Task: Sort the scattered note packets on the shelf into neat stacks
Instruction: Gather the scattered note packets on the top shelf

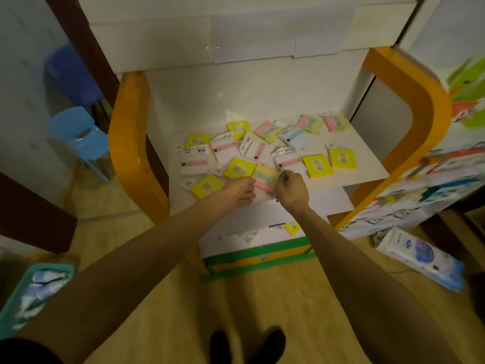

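White shelving framed by curved orange uprights (pixel 126 143) is filling the view, and the note packets (pixel 262 145) are lying scattered all over the white shelf board (pixel 367 166), yellow, pink-and-green and white ones overlapping at odd angles with no stack formed yet. Both arms are reaching in at the front edge, and the action is centring on a pink, green and yellow packet (pixel 265 179) sitting near that edge. The right hand (pixel 292 189) is curling its fingers at the packet's right corner, looking to be pinching it, though motion blur is making the exact contact hard to read. The left hand (pixel 242 190) is lying flatter along the packet's left side, fingers fairly straight and pressing or steadying rather than gripping, as far as the view allows. A yellow packet (pixel 207 186) is resting just beside that left hand, and two more yellow ones (pixel 329 162) are sitting close together off to the right, a natural seed for a pile. To do this well, the person is wanting to lift the packet cleanly clear of its neighbours, then square it onto matching colours with edges aligned, keeping the other hand bracing the pile so nothing is sliding off the front lip.
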